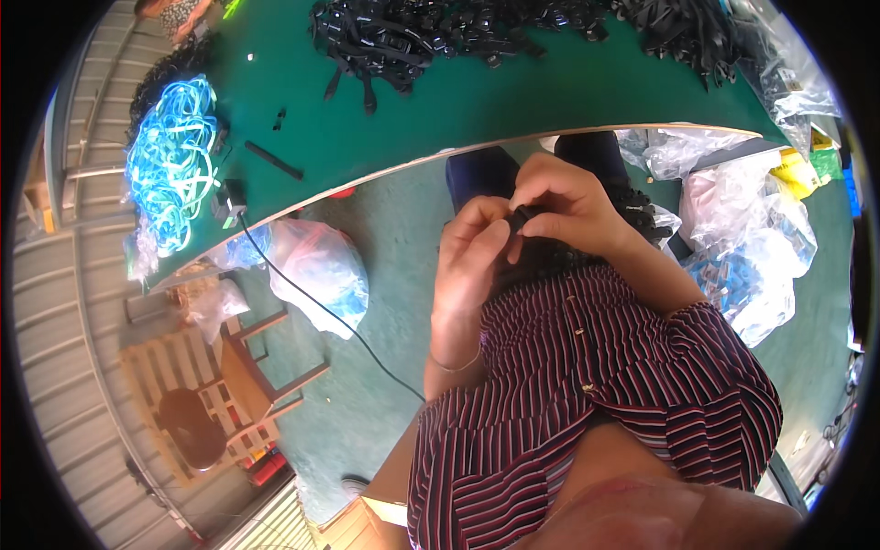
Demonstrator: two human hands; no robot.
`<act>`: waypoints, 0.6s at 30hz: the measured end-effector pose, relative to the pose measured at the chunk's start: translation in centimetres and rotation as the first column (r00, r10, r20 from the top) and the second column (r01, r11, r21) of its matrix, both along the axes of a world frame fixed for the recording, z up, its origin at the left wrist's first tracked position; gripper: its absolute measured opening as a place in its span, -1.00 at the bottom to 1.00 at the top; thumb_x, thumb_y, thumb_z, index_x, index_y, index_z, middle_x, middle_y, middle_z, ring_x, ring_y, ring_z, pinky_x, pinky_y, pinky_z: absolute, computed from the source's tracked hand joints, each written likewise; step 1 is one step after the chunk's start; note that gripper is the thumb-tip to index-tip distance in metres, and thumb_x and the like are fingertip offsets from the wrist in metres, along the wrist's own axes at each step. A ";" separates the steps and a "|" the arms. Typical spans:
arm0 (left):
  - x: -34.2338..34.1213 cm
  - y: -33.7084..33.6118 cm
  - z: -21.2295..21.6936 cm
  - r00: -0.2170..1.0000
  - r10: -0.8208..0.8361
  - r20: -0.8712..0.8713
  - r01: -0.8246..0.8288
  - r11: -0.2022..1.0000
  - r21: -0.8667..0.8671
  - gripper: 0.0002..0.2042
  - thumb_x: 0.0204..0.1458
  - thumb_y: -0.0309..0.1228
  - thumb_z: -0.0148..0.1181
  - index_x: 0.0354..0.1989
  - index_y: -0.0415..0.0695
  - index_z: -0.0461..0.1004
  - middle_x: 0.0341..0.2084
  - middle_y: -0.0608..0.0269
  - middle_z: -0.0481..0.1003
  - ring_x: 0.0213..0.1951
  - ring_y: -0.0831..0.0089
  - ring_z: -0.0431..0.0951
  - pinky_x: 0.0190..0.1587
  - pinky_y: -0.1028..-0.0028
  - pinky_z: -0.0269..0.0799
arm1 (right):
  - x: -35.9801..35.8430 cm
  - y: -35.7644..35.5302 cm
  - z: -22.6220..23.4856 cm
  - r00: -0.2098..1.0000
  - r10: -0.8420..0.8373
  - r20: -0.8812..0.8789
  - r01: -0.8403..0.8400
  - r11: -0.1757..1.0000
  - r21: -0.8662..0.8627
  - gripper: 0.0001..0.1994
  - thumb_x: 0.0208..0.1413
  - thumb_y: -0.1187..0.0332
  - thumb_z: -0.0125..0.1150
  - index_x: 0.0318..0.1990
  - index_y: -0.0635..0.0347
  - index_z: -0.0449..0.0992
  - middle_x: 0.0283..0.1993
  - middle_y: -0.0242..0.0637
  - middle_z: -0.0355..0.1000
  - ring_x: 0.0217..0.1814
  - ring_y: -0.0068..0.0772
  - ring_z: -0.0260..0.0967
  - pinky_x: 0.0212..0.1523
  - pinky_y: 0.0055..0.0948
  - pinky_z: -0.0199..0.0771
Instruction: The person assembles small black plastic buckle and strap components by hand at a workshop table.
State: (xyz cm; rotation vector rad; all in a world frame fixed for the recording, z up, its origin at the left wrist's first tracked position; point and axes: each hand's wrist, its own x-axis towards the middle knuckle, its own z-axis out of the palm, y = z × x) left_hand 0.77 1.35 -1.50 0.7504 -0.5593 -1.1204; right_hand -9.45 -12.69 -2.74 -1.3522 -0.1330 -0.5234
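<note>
My left hand (472, 243) and my right hand (573, 206) meet over my lap, fingers closed in a pinch. Between the fingertips is a small black strap piece (521, 218), mostly covered, so I cannot tell its exact shape. Both hands grip it. More black straps (646, 215) lie in my lap, partly hidden behind the right forearm. On the green table (403, 124) ahead, a long heap of black straps with plastic buckles (403, 41) spreads along the far side.
At the table's left lies a tangle of blue and white cords (174, 160). A dark strip (273, 160) and a black box (229, 200) with a cable (339, 316) are nearer. Plastic bags (321, 270) sit below; more bags (752, 247) stand right. A wooden chair (247, 367) is at left.
</note>
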 end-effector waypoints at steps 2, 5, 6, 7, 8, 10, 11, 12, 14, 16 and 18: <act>0.0 0.4 -0.4 0.987 0.044 0.153 -0.066 0.988 0.143 -0.90 0.03 -0.46 0.02 -0.34 -0.23 0.32 -0.53 0.36 0.33 -0.50 0.65 0.28 -0.45 0.68 0.15 | 0.0 -0.1 0.1 0.997 -0.071 -0.002 0.069 0.975 -0.212 -0.80 -0.12 0.57 0.25 -0.29 0.30 0.43 -0.30 -0.31 0.25 -0.28 -0.49 0.29 -0.30 -0.60 0.33; 0.3 0.9 -0.2 0.978 0.005 0.207 -0.050 0.976 0.213 -0.88 0.03 -0.45 0.03 -0.35 -0.25 0.31 -0.44 0.28 0.35 -0.48 0.62 0.29 -0.45 0.64 0.20 | 0.6 -0.2 0.3 0.988 -0.127 0.085 0.150 0.909 -0.389 -0.73 -0.24 0.48 0.34 -0.30 0.25 0.45 -0.34 -0.27 0.30 -0.30 -0.42 0.26 -0.33 -0.55 0.26; 0.5 1.2 -0.1 0.979 0.011 0.204 -0.055 0.975 0.214 -0.88 0.03 -0.45 0.03 -0.35 -0.25 0.31 -0.44 0.28 0.35 -0.48 0.62 0.29 -0.45 0.64 0.20 | 0.7 -0.2 0.6 0.989 -0.121 0.081 0.143 0.910 -0.388 -0.73 -0.24 0.48 0.34 -0.30 0.25 0.45 -0.34 -0.27 0.30 -0.30 -0.42 0.26 -0.33 -0.55 0.26; 0.6 1.4 -0.1 0.981 -0.001 0.196 -0.039 0.979 0.199 -0.88 0.02 -0.46 0.04 -0.34 -0.25 0.31 -0.45 0.28 0.35 -0.48 0.61 0.30 -0.45 0.65 0.20 | 0.7 -0.2 1.0 0.988 -0.127 0.088 0.153 0.882 -0.445 -0.75 -0.22 0.47 0.34 -0.31 0.24 0.46 -0.33 -0.27 0.31 -0.32 -0.41 0.29 -0.36 -0.54 0.30; 0.7 1.4 -0.1 0.982 -0.013 0.188 -0.022 0.983 0.183 -0.87 0.02 -0.46 0.06 -0.33 -0.26 0.32 -0.45 0.29 0.35 -0.47 0.61 0.30 -0.45 0.66 0.21 | 0.7 -0.1 1.2 0.987 -0.133 0.096 0.163 0.851 -0.500 -0.77 -0.21 0.47 0.34 -0.33 0.24 0.48 -0.33 -0.28 0.33 -0.34 -0.41 0.32 -0.38 -0.53 0.34; 0.7 1.4 0.2 0.987 -0.011 0.157 -0.019 0.983 0.185 -0.89 -0.01 -0.49 0.08 -0.34 -0.23 0.32 -0.49 0.35 0.34 -0.48 0.65 0.30 -0.45 0.69 0.19 | 0.9 -0.2 0.9 0.986 -0.123 0.114 0.166 0.822 -0.544 -0.75 -0.24 0.45 0.35 -0.34 0.23 0.48 -0.34 -0.26 0.33 -0.36 -0.37 0.31 -0.40 -0.50 0.33; 0.7 1.3 0.3 0.991 -0.013 0.131 -0.012 0.983 0.186 -0.89 -0.03 -0.52 0.10 -0.34 -0.20 0.32 -0.53 0.40 0.33 -0.49 0.69 0.29 -0.45 0.72 0.17 | 0.9 -0.2 0.8 0.984 -0.118 0.137 0.176 0.791 -0.586 -0.73 -0.28 0.43 0.37 -0.35 0.23 0.48 -0.35 -0.25 0.33 -0.38 -0.32 0.31 -0.42 -0.46 0.32; 0.7 1.2 0.1 0.991 -0.013 0.130 -0.011 0.983 0.186 -0.89 -0.03 -0.52 0.10 -0.34 -0.20 0.32 -0.53 0.40 0.33 -0.49 0.69 0.29 -0.45 0.72 0.17 | 0.9 -0.3 0.9 0.984 -0.118 0.136 0.176 0.791 -0.587 -0.73 -0.28 0.43 0.37 -0.35 0.23 0.48 -0.35 -0.25 0.33 -0.38 -0.32 0.31 -0.42 -0.46 0.32; 0.8 0.9 -0.7 0.997 -0.046 0.060 0.036 0.986 0.161 -0.85 -0.06 -0.55 0.12 -0.33 -0.19 0.30 -0.50 0.37 0.34 -0.48 0.67 0.32 -0.46 0.70 0.22 | 0.9 -0.6 1.2 0.985 -0.077 0.157 0.164 0.717 -0.677 -0.74 -0.29 0.40 0.36 -0.36 0.18 0.48 -0.35 -0.32 0.34 -0.39 -0.32 0.33 -0.41 -0.46 0.36; 0.9 0.9 -1.1 0.998 -0.061 0.032 0.055 0.985 0.162 -0.83 -0.08 -0.56 0.13 -0.32 -0.18 0.29 -0.48 0.35 0.35 -0.48 0.66 0.34 -0.46 0.69 0.24 | 0.9 -0.6 1.4 0.989 -0.050 0.142 0.133 0.727 -0.674 -0.75 -0.30 0.39 0.36 -0.37 0.17 0.48 -0.36 -0.32 0.34 -0.38 -0.31 0.32 -0.40 -0.45 0.35; 0.9 0.6 -1.6 0.998 -0.068 0.010 0.065 0.985 0.161 -0.80 -0.09 -0.58 0.14 -0.31 -0.17 0.28 -0.45 0.33 0.35 -0.47 0.65 0.35 -0.47 0.69 0.26 | 0.8 -0.7 1.6 0.991 -0.014 0.131 0.099 0.735 -0.671 -0.75 -0.31 0.38 0.35 -0.39 0.16 0.48 -0.37 -0.32 0.34 -0.37 -0.29 0.32 -0.39 -0.43 0.35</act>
